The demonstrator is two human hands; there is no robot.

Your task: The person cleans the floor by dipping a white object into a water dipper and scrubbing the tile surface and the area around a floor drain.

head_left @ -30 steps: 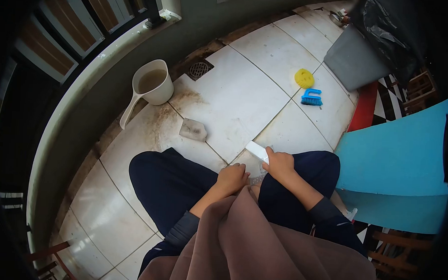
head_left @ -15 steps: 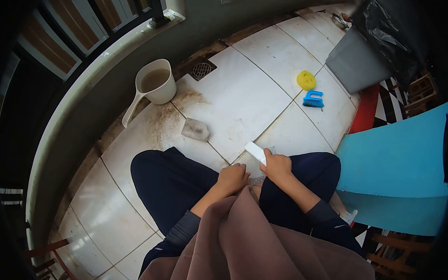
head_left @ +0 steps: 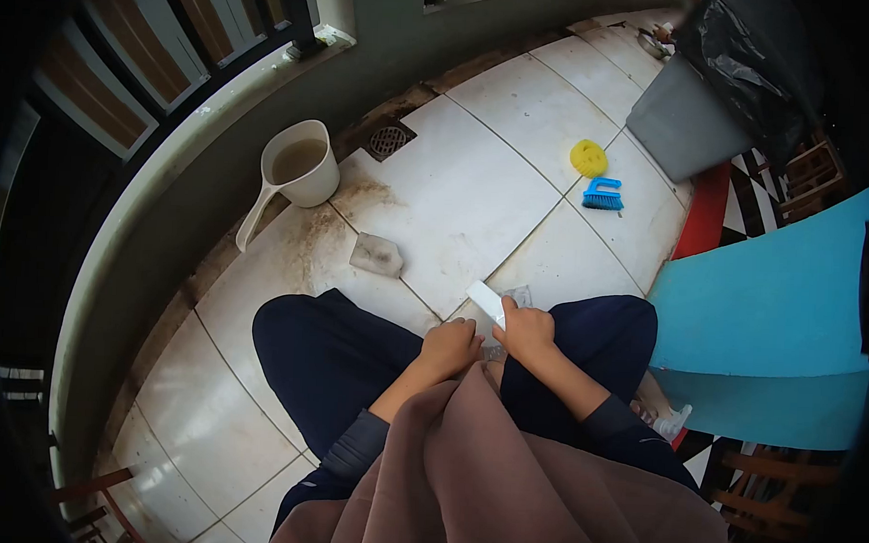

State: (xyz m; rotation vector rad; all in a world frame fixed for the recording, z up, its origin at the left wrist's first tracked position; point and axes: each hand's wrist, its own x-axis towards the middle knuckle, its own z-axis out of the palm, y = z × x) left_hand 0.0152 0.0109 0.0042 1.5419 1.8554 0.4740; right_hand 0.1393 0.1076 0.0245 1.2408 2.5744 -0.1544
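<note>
So the white bar [head_left: 484, 300] is up in the right hand [head_left: 526, 332], just in front of the lap, between the two knees. That grip is wrapped snugly around the near end, thumb on top, with the far end poking out toward the floor. There's a bit of clear plastic [head_left: 521, 295] right beside it.

Left hand [head_left: 452, 344] sits just next to it with the fingers curled in; can't tell if that grip has hold of anything.

Further out on the white tile floor [head_left: 476, 187] there's a dirty grayish block [head_left: 377, 255], then a cream dipper [head_left: 315, 189] with murky water in it, near a round floor drain [head_left: 387, 142]. Brown grime is smeared between dipper and block. Off to the right, a blue scrub brush [head_left: 603, 193] lies just beside a yellow sponge [head_left: 588, 158], and a gray bin [head_left: 687, 118] stands past those.
</note>
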